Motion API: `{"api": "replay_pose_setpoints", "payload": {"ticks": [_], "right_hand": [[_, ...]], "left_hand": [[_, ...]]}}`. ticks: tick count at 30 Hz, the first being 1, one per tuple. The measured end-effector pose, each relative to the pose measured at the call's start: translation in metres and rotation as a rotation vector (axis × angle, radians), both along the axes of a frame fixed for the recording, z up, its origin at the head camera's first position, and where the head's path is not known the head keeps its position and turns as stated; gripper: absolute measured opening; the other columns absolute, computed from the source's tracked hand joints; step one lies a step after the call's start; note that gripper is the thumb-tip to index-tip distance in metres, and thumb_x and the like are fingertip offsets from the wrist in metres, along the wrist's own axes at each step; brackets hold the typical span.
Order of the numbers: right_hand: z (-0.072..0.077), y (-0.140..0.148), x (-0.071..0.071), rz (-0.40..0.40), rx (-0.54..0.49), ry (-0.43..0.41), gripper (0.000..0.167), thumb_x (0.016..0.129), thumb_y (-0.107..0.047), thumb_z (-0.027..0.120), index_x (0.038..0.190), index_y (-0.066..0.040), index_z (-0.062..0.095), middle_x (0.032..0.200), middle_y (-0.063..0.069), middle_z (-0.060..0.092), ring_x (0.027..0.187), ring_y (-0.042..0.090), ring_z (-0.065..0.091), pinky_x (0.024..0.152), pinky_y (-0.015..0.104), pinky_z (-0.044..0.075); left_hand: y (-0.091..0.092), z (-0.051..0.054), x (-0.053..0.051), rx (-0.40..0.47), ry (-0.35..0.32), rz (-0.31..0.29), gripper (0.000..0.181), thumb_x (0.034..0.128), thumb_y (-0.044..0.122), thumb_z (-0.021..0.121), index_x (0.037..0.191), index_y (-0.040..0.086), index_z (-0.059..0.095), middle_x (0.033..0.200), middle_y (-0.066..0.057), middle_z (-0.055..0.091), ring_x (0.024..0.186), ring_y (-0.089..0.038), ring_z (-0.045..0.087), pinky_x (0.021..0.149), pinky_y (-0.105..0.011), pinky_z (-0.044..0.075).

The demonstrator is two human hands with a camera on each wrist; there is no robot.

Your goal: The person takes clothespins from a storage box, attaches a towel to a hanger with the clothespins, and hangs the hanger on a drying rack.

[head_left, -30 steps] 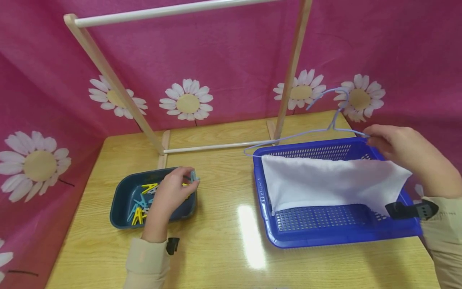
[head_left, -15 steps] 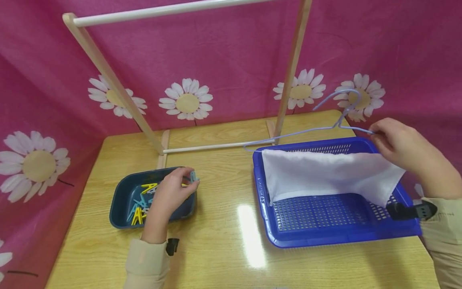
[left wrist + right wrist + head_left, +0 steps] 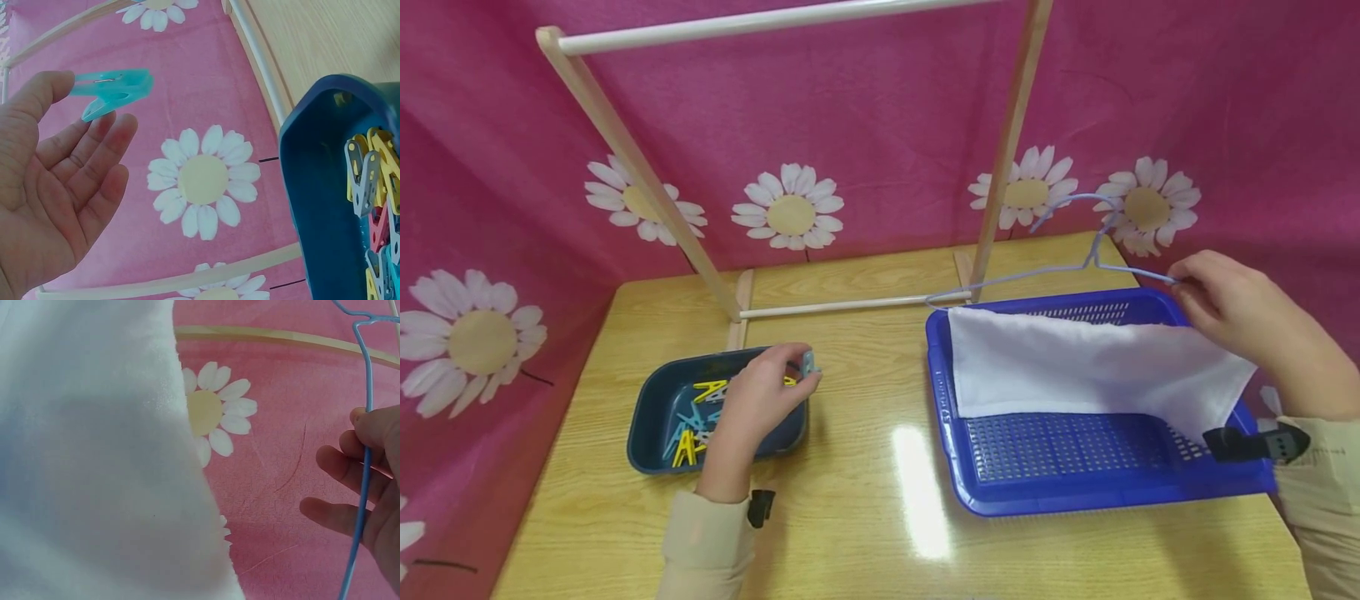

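Note:
Between thumb and fingers, my left hand (image 3: 763,396) pinches a light-blue clothespin (image 3: 115,87) above the right side of a dark teal tub (image 3: 647,417). The left wrist view shows the pin's handles under the thumb and fingertips. On the right, my right hand (image 3: 1232,308) grips one shoulder of a blue wire hanger (image 3: 1037,272), its thumb and fingers round the wire (image 3: 367,381). From the hanger a white cloth (image 3: 1082,367) hangs down over a blue plastic basket (image 3: 958,467). The hanger's lower bar is hidden by the cloth.
Yellow, blue and grey clothespins (image 3: 685,448) lie in the tub. A wooden rack with a white top rail (image 3: 775,18) and low rail (image 3: 850,305) stands at the table's back. Behind it hangs a pink curtain (image 3: 865,125) with daisies.
The right hand first raises the hanger and shifts it slightly right; the hook then tips back left and down. The cloth's lower edge sits higher. My left hand moves slightly right with the clothespin.

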State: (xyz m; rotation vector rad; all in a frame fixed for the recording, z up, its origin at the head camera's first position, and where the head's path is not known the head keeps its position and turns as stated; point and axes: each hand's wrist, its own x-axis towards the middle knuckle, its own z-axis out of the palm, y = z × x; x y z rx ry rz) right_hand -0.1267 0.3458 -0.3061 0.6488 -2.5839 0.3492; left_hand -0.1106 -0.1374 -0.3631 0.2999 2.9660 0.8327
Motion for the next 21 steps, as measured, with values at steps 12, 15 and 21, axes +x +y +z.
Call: {"api": "replay_pose_setpoints", "payload": {"ticks": [12,15,21], "right_hand": [[0.003,0.003,0.004,0.034,-0.068,0.063,0.016,0.07,0.007,0.056,0.085,0.003,0.055,0.08,0.013,0.053,0.071,0.019,0.041,0.074,0.008,0.027],[0.005,0.001,0.005,0.044,-0.1,0.087,0.011,0.073,0.002,0.053,0.084,0.003,0.055,0.079,0.013,0.053,0.072,0.017,0.041,0.076,0.005,0.025],[0.006,0.0,0.006,0.099,-0.144,0.12,0.013,0.08,-0.009,0.049,0.081,0.003,0.055,0.077,0.009,0.051,0.072,0.009,0.04,0.076,0.005,0.025]], "left_hand": [[0.006,0.011,-0.001,-0.031,0.046,-0.017,0.042,0.0816,0.032,0.062,0.116,0.008,0.056,0.104,-0.006,0.059,0.086,-0.019,0.059,0.067,-0.038,0.048],[0.008,0.012,-0.002,-0.032,0.055,-0.023,0.042,0.0814,0.032,0.062,0.116,0.009,0.056,0.104,-0.006,0.059,0.087,-0.019,0.059,0.067,-0.038,0.049],[0.011,0.014,-0.001,-0.028,0.058,-0.031,0.043,0.0812,0.031,0.063,0.117,0.009,0.055,0.106,-0.006,0.059,0.088,-0.018,0.059,0.068,-0.038,0.049]]}}
